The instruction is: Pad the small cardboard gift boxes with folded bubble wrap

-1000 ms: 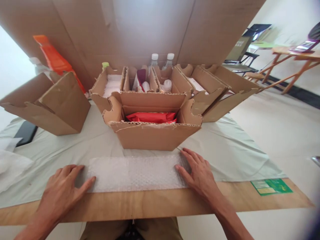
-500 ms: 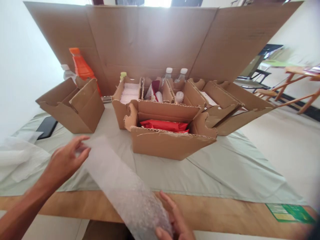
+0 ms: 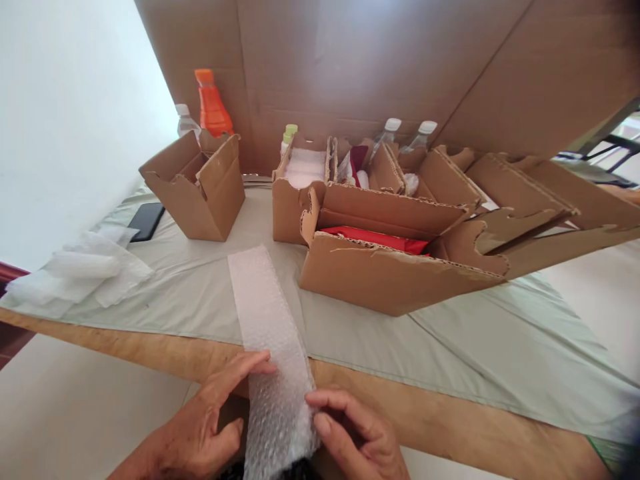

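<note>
A long strip of bubble wrap [image 3: 275, 333] runs from the cloth down over the table's front edge towards me. My left hand [image 3: 200, 413] lies at its left side, fingertips resting on the wrap and the thumb held apart, so it is open. At the right edge of the strip, my right hand [image 3: 355, 433] pinches the wrap between thumb and forefinger. Something black [image 3: 300, 469] shows under the strip's lower end; I cannot make out what it is. Beyond the strip stands a cardboard box [image 3: 390, 277] with a red packet [image 3: 375, 239] inside.
More cardboard boxes stand in a row behind, one holding white wrap [image 3: 306, 163]. To the left are a separate box [image 3: 220, 193], a black phone-like slab [image 3: 147, 221] and crumpled bubble wrap [image 3: 85, 267]. An orange bottle [image 3: 214, 110] stands before the cardboard screen [image 3: 310, 60].
My left hand has let go of the strip's far end and moved down to its near part. That far end now lies flat on the cloth. The view has turned left.
</note>
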A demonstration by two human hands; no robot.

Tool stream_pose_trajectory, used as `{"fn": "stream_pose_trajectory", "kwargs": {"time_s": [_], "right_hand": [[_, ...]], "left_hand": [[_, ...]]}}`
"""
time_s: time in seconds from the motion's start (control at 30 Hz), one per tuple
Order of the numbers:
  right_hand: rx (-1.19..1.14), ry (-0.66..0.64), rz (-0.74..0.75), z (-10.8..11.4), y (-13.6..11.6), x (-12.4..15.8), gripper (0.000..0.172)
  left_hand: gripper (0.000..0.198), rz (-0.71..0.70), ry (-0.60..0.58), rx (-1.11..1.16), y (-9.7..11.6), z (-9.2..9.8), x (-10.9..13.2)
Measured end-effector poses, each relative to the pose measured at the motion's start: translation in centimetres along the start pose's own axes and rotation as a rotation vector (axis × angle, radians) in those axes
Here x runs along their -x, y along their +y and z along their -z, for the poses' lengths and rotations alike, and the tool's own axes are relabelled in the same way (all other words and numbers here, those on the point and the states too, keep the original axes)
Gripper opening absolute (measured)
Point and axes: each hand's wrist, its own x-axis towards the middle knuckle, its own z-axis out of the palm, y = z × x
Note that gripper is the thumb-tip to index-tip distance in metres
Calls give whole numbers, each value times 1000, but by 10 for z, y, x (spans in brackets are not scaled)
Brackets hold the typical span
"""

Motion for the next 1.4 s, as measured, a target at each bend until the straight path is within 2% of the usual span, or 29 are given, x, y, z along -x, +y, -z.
{"fn": "stream_pose_trajectory", "kwargs": {"time_s": [0.1, 0.17, 0.27, 0.33, 0.4, 0.43, 0.57, 0.67, 0.73, 0.83, 0.97, 1.03, 1.1, 1.23, 1.4], "right_hand": [[-162, 30, -55, -15, -13, -24, 27], [-238, 55, -36, -25, -16, -46, 31], [-312, 73, -4, -40, -13, -78, 38], [-335, 65, 9, -45, -8, -90, 49], [-284, 52, 53, -45, -3, -94, 59], [-210, 54, 92, -42, 0, -93, 58], [317, 64, 395, -26, 9, -83, 31], [691, -9, 578, -20, 13, -82, 43], [883, -67, 602, -20, 15, -85, 51], [1043, -132, 595, -22, 16, -92, 50], [1057, -148, 616, -21, 14, -95, 47], [1033, -173, 627, -19, 9, -92, 46], [1005, -221, 619, -18, 2, -87, 45], [893, -292, 539, -18, -6, -78, 34], [788, -193, 453, -19, 1, -78, 29]], "left_hand": [[89, 121, 12, 168, -3, 5, 4], [83, 209, 136, 261, -4, 6, -3], [59, 373, 376, 337, -5, 0, -26], [51, 419, 465, 291, -9, -3, -43], [53, 425, 527, 167, -15, -4, -55], [55, 429, 544, 97, -18, -3, -59], [63, 446, 496, -83, -25, 0, -64], [66, 472, 467, -176, -25, 0, -65], [66, 491, 457, -237, -26, 0, -66], [62, 439, 503, -350, -26, -1, -64], [49, 132, 631, -500, -17, -1, -48], [45, -29, 569, -521, -10, -5, -37], [42, -123, 478, -520, -4, -11, -26], [31, -146, 507, -423, -2, -21, -14], [22, -27, 548, -274, -5, -19, -18]]}}
